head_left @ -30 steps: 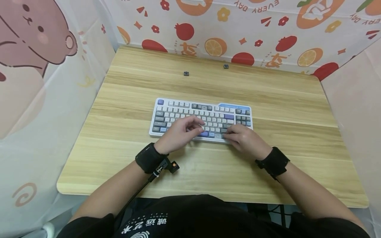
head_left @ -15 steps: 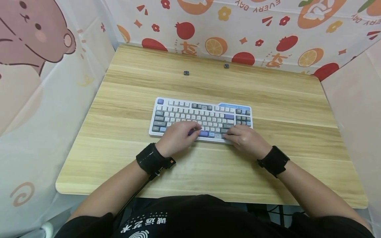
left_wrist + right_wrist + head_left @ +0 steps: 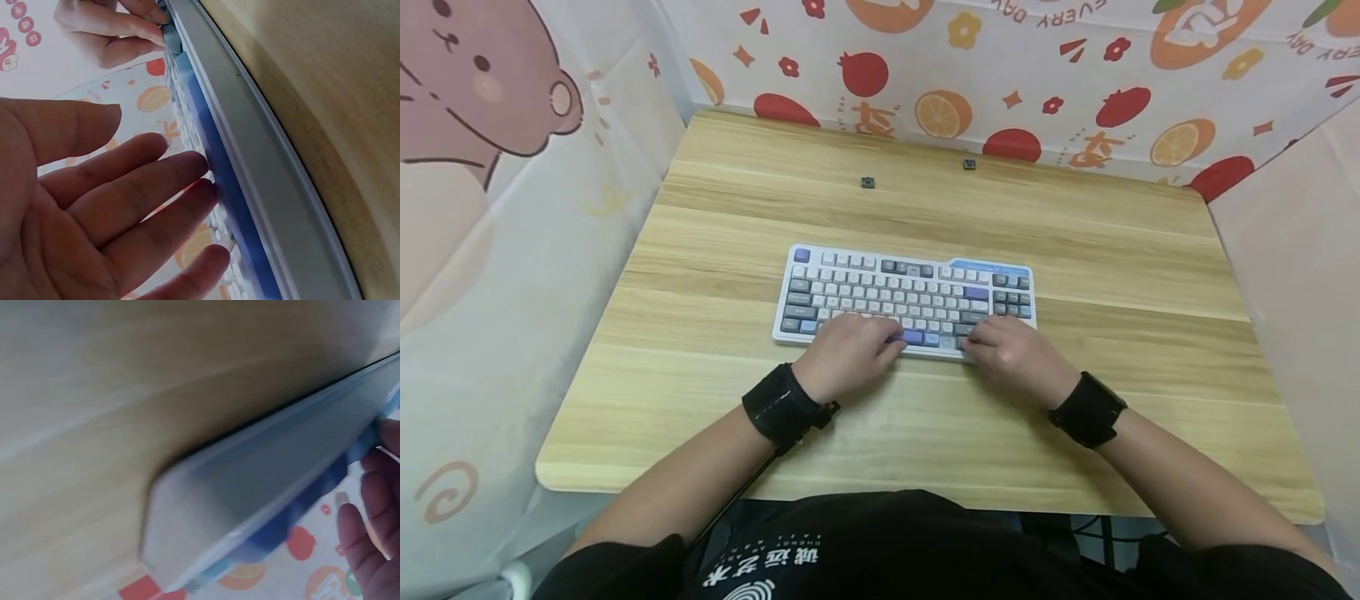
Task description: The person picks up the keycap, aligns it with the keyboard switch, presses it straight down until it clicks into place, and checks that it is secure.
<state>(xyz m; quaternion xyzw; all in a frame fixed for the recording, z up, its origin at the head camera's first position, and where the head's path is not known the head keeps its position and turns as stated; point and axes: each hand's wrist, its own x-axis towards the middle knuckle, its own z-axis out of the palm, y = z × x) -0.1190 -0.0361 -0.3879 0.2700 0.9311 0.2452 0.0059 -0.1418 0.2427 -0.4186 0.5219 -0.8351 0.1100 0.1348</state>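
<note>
A white keyboard (image 3: 895, 292) with white, grey, blue and purple keycaps lies flat on the wooden table. My left hand (image 3: 848, 354) hovers over its lower left part, fingers loosely bent, fingertips near the long blue space bar (image 3: 219, 150). Nothing is held in that palm in the left wrist view. At the keyboard's bottom right, my right hand (image 3: 1015, 354) pinches a teal keycap (image 3: 172, 39) in the front row. The thumb of that hand (image 3: 382, 487) rests at the keycap's front side in the right wrist view. Part of the lower right keys is hidden under it.
Two small dark square pieces lie at the table's back, one left (image 3: 868, 182) and one further right (image 3: 969, 164). The table (image 3: 925, 433) meets printed curtains (image 3: 1075, 50) at the back and sides. A black band (image 3: 782, 408) with a cable wraps the left wrist.
My left hand has lowered over the front keys, its palm turning down. The right hand stays at the same front-row spot with only a slight shift. The view has shifted slightly.
</note>
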